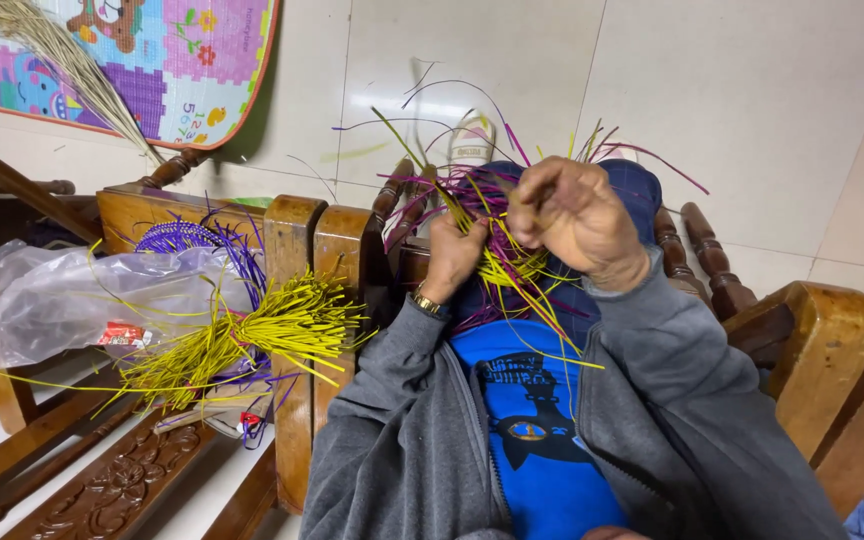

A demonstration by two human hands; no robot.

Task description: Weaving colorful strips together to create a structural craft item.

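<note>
1. The weave [497, 235], a small tangle of purple and yellow strips, sits on the person's lap at 12 o'clock of the blue shirt [537, 440]. I judge it at an early stage: many loose ends stick out all round.
2. The left hand [452, 258] pinches the weave's left edge; the right hand [577, 222] is closed around strips at its top.
3. At 9 o'clock, on the wooden chair [292, 300], lies a yellow bundle [252, 335], seemingly unused, beside a purple woven disc [187, 238] and a plastic bag [72, 295].
</note>
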